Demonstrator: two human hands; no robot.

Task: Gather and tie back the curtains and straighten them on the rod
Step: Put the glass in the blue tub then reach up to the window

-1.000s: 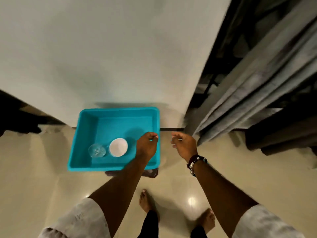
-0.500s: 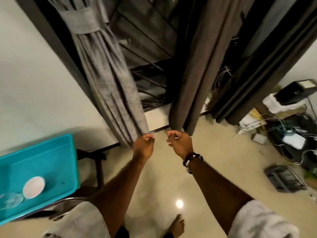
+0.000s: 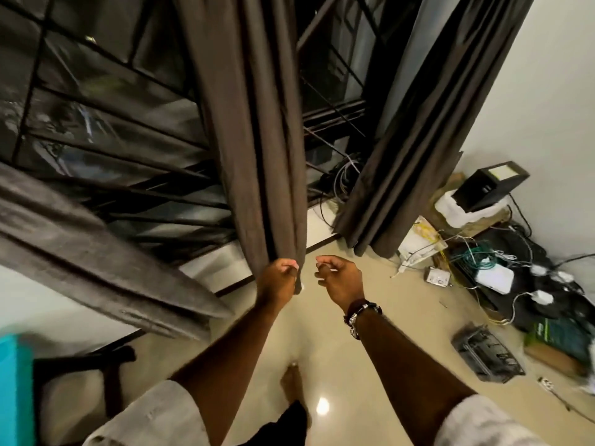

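Note:
A dark brown curtain [image 3: 257,140] hangs in narrow folds down the middle of the window. My left hand [image 3: 278,280] is curled shut right in front of its lower end; I cannot tell whether it grips the fabric. My right hand [image 3: 339,280], with a bracelet on the wrist, is beside it with fingers curled and nothing in it, clear of the cloth. A second brown curtain [image 3: 418,140] hangs at the right. A grey curtain [image 3: 96,259] slants across the lower left. The rod is out of view.
Behind the curtains is a dark window with a metal grille [image 3: 112,123]. A teal tub [image 3: 14,391] on a dark chair [image 3: 96,365] stands at the left edge. Tangled cables and adapters [image 3: 499,268], a black box [image 3: 486,188] and a wire basket [image 3: 487,354] crowd the floor at right.
My view has swung right, from the teal tub and wall to the window. Both hands kept their curled pose; my left hand is now at the middle brown curtain's lower end.

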